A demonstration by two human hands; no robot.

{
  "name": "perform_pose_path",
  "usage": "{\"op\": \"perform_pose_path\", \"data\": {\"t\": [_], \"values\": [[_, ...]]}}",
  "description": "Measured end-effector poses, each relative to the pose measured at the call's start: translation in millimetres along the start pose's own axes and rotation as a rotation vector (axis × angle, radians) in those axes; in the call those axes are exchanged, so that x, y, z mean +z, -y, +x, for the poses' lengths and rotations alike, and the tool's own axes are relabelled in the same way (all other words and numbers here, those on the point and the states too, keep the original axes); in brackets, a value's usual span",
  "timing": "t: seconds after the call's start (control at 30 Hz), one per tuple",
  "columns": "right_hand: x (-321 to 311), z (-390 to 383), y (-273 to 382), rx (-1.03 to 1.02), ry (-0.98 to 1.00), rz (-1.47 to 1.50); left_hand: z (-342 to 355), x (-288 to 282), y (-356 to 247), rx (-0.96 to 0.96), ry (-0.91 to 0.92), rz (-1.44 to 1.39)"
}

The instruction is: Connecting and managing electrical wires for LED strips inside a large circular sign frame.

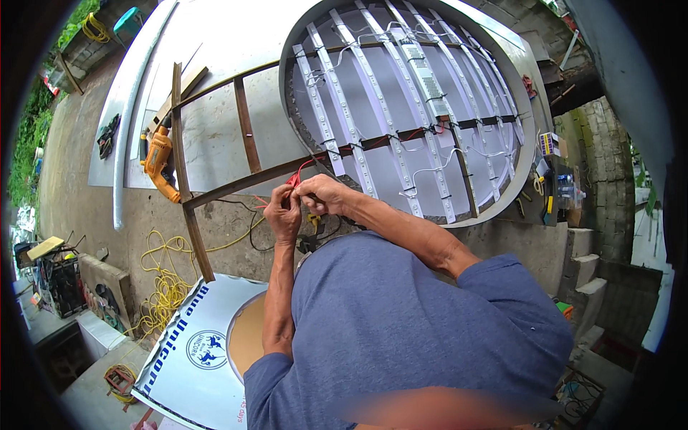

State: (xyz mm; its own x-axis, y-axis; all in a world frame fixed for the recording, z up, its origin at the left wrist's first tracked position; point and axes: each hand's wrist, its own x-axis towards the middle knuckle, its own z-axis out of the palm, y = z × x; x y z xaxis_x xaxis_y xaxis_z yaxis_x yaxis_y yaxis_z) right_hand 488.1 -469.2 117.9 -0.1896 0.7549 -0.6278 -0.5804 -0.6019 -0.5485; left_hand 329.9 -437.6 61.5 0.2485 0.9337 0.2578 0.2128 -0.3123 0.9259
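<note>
My left hand [284, 213] and my right hand [322, 194] meet in front of my chest, their fingers pinched together on thin red wire [294, 177]. Its loops stick up above the left fingers, and the exact spot under the fingertips is hidden. From there red wire runs along a brown metal bar toward a round light box [288, 107], just beyond my hands. Inside the box, rows of white LED strips [342, 102] are joined by white leads. A perforated metal power supply [424, 77] lies among the strips, with red wire at its near end.
An orange power drill [159, 162] lies left of the rusty metal frame [249, 129]. Tangled yellow cord [170, 279] covers ground at the left, near a white printed panel [172, 358] with a round cutout. Hand tools [548, 195] sit right of the light box.
</note>
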Motion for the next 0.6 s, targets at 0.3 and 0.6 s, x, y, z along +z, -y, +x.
{"op": "perform_pose_path", "data": {"t": [0.3, 0.6], "values": [[-14.6, 10.0, -6.2, 0.151, 0.055, -0.015, -3.6, -9.7, 0.7, 0.039, 0.139, 0.159], [-16.5, 17.5, -21.5, 0.048, 0.003, -0.122, -13.1, 1.0, 12.2, 0.043, 0.112, 0.202]]}}
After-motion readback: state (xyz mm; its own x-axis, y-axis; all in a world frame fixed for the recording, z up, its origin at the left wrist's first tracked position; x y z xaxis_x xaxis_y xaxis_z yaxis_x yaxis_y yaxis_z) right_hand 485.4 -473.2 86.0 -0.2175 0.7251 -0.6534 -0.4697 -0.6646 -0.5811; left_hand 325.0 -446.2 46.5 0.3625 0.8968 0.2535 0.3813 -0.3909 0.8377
